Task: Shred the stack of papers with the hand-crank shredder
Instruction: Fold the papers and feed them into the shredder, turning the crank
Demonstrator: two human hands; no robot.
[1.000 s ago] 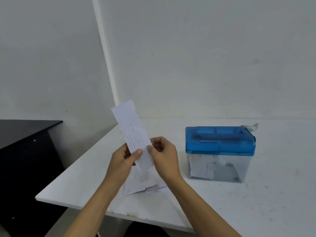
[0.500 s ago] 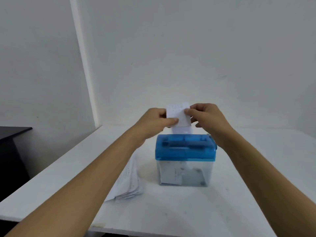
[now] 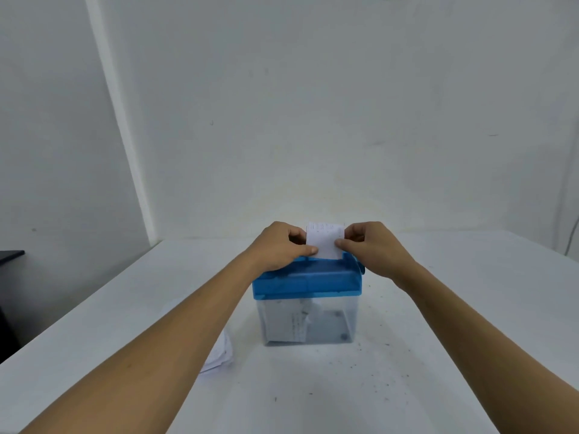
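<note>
A hand-crank shredder with a blue lid (image 3: 307, 278) and a clear bin (image 3: 308, 321) stands mid-table in front of me. A white paper strip (image 3: 324, 241) stands upright with its lower end at the slot in the lid. My left hand (image 3: 279, 245) pinches the strip's left edge and my right hand (image 3: 372, 245) pinches its right edge, both just above the lid. Paper pieces lie inside the bin. The stack of papers (image 3: 221, 352) lies on the table left of the shredder, mostly hidden under my left forearm. The crank is hidden behind my right hand.
The white table (image 3: 407, 386) runs to the wall behind the shredder and carries small dark specks near the bin. A dark piece of furniture (image 3: 11, 255) stands off the table's left edge. A cable (image 3: 571, 236) hangs at the far right.
Both hands carried the strip from above the stack over to the shredder and lowered it, so less of it shows above the lid. My view has turned to face the shredder.
</note>
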